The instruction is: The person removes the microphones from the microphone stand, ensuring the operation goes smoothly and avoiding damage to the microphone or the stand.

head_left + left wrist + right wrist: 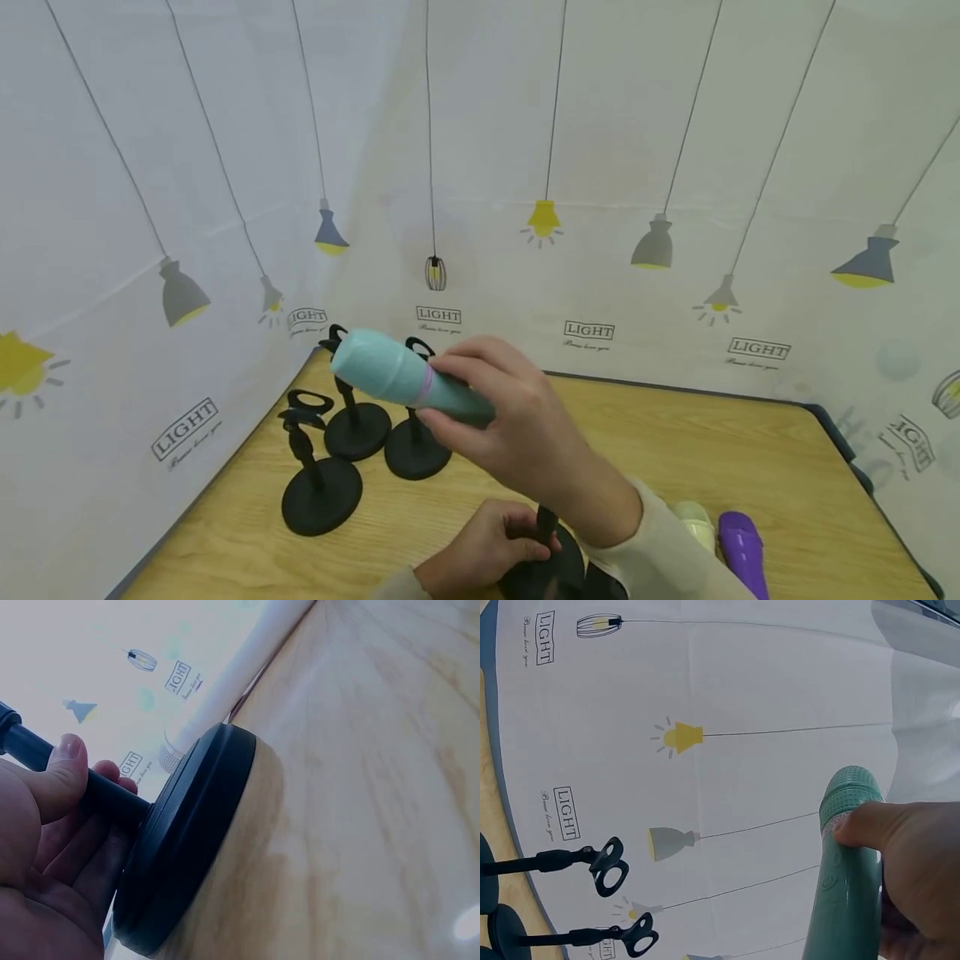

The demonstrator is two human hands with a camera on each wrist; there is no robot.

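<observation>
My right hand [517,408] grips a teal microphone [378,367] above the table, with the purple ring around it beside my fingers. The right wrist view shows the thumb pressed on the microphone [844,892] just by its ring, and the mesh head at the top. Lower down, my left hand [487,537] holds the stem of a black microphone stand [543,571]. Seen from the left wrist, thumb and fingers wrap the stem just above the round base [191,840]. The right forearm hides the upper part of this stand in the head view.
Several black microphone stands, one nearest [322,496], are grouped at the table's left. A pale yellow microphone [693,521] and a purple microphone [741,546] lie at the right, beyond my right sleeve. A lamp-printed white sheet [487,283] surrounds the wooden table [675,433].
</observation>
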